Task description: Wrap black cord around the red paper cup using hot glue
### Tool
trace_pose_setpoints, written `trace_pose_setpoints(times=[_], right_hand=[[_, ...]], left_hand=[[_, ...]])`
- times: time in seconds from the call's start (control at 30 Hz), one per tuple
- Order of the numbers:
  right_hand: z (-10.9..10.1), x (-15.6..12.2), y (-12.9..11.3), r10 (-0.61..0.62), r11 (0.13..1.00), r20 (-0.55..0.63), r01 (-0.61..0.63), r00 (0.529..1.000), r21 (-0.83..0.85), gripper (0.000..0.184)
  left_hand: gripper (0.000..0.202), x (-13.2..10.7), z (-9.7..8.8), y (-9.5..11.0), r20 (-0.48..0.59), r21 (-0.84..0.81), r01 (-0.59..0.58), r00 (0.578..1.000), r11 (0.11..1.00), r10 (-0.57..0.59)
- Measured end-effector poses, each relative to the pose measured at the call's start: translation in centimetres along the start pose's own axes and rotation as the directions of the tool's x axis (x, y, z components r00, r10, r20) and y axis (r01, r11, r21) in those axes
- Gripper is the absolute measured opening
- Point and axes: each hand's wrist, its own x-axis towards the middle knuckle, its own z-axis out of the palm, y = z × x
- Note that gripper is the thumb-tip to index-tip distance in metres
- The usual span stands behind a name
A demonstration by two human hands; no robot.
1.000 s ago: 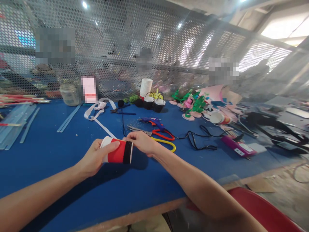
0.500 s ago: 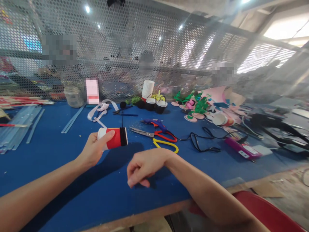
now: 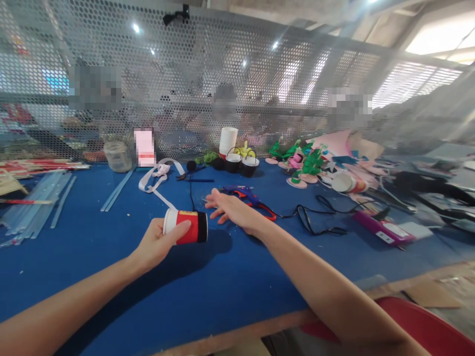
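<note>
My left hand [image 3: 156, 242] is wrapped round a paper cup [image 3: 193, 236], thumb on top, held on its side above the table. The cup is white and red with a black yarn band [image 3: 202, 227] round one end. A black strand runs from it towards a small black yarn ball [image 3: 191, 165]. White ribbon [image 3: 144, 184] trails up to the cup. My right hand [image 3: 228, 207] is open, palm down, fingers spread and holding nothing. It hovers over scissors [image 3: 270, 212], mostly hidden, beside a blue glue gun [image 3: 239, 190]. Whether it touches them I cannot tell.
Clear plastic strips [image 3: 40, 202] lie left, near a glass jar [image 3: 118, 155]. Stacked cups [image 3: 227, 141] and two black pails [image 3: 249, 165] stand at the back. Green and pink craft pieces [image 3: 311, 160], a purple power strip [image 3: 384, 228] and cables lie right.
My right hand has moved up and away from me, opening from curled fingers, and now covers much of the scissors. My left hand has shifted slightly right with the cup.
</note>
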Motion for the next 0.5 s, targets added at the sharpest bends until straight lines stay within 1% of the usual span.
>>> trace_pose_setpoints(times=[0.1, 0.17, 0.2, 0.27, 0.33, 0.43, 0.5], right_hand=[[0.1, -0.4, -0.4, 0.084, 0.976, 0.101, -0.062, 0.991, -0.207, 0.059], [0.2, -0.8, -0.9, 0.088, 0.966, 0.160, -0.045, 0.983, -0.255, 0.061], [0.3, -1.0, -1.1, 0.081, 0.969, 0.178, -0.036, 0.981, -0.243, 0.060], [0.6, -1.2, -1.1, 0.079, 0.987, 0.203, -0.048, 0.976, -0.152, 0.057], [1.0, -1.3, -0.8, 0.081, 0.996, 0.215, -0.084, 0.973, 0.007, 0.050], [1.5, -1.4, 0.0, 0.049, 0.967, 0.187, -0.094, 0.981, 0.238, 0.032], [1.6, -1.5, 0.5, 0.029, 0.949, 0.154, -0.076, 0.988, 0.307, 0.025]], left_hand=[[0.028, 0.1, -0.1, 0.1, -0.042, 0.019, -0.046, 0.998, 0.999, 0.047], [0.028, 0.2, -0.2, 0.1, -0.062, 0.053, -0.074, 0.995, 0.996, 0.077], [0.028, 0.2, -0.2, 0.1, -0.063, 0.078, -0.087, 0.994, 0.993, 0.092], [0.026, 0.1, -0.2, 0.2, -0.041, 0.139, -0.111, 0.992, 0.984, 0.118], [0.025, 0.0, -0.1, 0.2, 0.019, 0.206, -0.144, 0.989, 0.968, 0.144], [0.020, -0.1, -0.1, 0.2, 0.115, 0.294, -0.220, 0.974, 0.930, 0.194], [0.017, -0.1, -0.2, 0.2, 0.144, 0.315, -0.241, 0.968, 0.918, 0.205]])
